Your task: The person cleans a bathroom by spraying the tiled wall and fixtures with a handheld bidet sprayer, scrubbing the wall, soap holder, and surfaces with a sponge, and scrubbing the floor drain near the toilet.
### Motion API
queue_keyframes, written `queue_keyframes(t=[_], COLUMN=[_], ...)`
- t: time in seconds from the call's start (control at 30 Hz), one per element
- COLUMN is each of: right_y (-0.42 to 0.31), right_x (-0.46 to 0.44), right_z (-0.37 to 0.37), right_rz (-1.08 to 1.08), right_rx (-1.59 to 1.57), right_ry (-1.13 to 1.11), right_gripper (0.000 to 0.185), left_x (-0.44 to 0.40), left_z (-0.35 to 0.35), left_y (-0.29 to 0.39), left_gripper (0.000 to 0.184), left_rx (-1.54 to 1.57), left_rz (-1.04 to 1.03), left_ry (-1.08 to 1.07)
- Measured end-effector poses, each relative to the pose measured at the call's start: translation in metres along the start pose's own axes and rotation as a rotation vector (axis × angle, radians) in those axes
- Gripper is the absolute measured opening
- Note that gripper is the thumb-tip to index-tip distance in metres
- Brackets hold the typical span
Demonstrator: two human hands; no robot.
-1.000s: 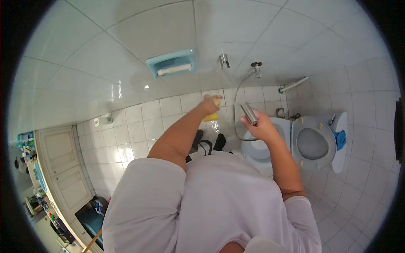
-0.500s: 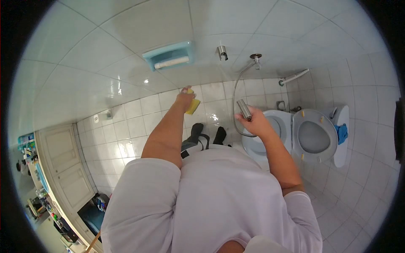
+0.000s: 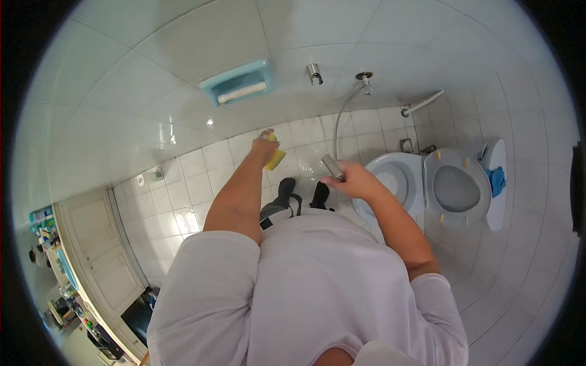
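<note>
My left hand (image 3: 264, 146) is closed on a yellow sponge (image 3: 275, 160), held out over the tiled floor near the wall. In my right hand (image 3: 351, 179) is a silver bidet sprayer (image 3: 332, 167), with my fingers wrapped round it. Its metal hose (image 3: 337, 125) runs up to a valve (image 3: 364, 78) on the wall; the lower end of the hose is hidden near my hand. The toilet bowl (image 3: 373, 168) is just right of that hand, with its seat and lid (image 3: 457, 188) raised.
A silver sprayer holder (image 3: 314, 74) and a blue recessed paper holder (image 3: 238, 82) are on the wall. A blue cloth (image 3: 496, 181) lies on the toilet tank. At left stands a cream cabinet (image 3: 91, 222) under a cluttered counter. My feet (image 3: 319, 195) are on the floor tiles.
My right hand has moved left with the sprayer, away from the toilet bowl, pulling the hose straighter. My left hand, still on the sponge, has shifted only slightly.
</note>
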State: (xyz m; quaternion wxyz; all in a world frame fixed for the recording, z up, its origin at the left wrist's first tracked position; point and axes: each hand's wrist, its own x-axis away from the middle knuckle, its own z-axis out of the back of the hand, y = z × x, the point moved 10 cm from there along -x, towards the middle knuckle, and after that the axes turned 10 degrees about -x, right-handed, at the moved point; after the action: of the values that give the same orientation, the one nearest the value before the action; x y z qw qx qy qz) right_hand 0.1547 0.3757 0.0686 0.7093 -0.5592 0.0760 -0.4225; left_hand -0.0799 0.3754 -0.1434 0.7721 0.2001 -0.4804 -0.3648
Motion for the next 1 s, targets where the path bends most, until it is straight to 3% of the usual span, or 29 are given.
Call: queue_keyframes(t=[0.1,0.17,0.23,0.3,0.4,0.53,0.6,0.83,0.93,1.0], right_y=[-0.006,0.010,0.059,0.067,0.097,0.075,0.059,0.092,0.102,0.082], right_x=[0.006,0.016,0.023,0.047,0.063,0.066,0.057,0.074,0.078,0.071], right_z=[-0.002,0.032,0.062,0.097,0.116,0.096,0.080,0.092,0.088,0.076], right_rz=[-0.106,-0.248,-0.219,-0.212,-0.266,-0.347,-0.237,-0.282,-0.358,-0.252], right_rx=[0.072,-0.009,-0.116,-0.113,-0.196,-0.171,-0.149,-0.163,-0.163,-0.158], right_ry=[-0.073,0.167,0.393,0.626,0.701,0.641,0.538,0.647,0.643,0.575], right_gripper=[0.040,0.041,0.041,0.033,0.031,0.035,0.034,0.033,0.032,0.033], left_x=[-0.004,-0.007,-0.016,-0.035,-0.016,-0.008,-0.012,-0.011,-0.003,0.000], left_z=[0.003,0.005,0.006,-0.005,0.004,0.007,0.001,-0.004,-0.001,0.000], left_y=[0.011,0.020,0.021,0.002,0.010,0.029,0.030,0.042,0.051,0.048], left_gripper=[0.053,0.052,0.052,0.051,0.050,0.050,0.051,0.052,0.054,0.054], left_rx=[-0.178,-0.268,-0.354,-0.150,-0.209,-0.375,-0.294,-0.207,-0.339,-0.505], left_rz=[-0.081,-0.164,-0.243,-0.189,-0.043,-0.146,-0.140,-0.107,-0.180,-0.122], left_ry=[0.045,0.120,0.199,0.078,0.068,0.102,0.058,0.017,0.070,0.042])
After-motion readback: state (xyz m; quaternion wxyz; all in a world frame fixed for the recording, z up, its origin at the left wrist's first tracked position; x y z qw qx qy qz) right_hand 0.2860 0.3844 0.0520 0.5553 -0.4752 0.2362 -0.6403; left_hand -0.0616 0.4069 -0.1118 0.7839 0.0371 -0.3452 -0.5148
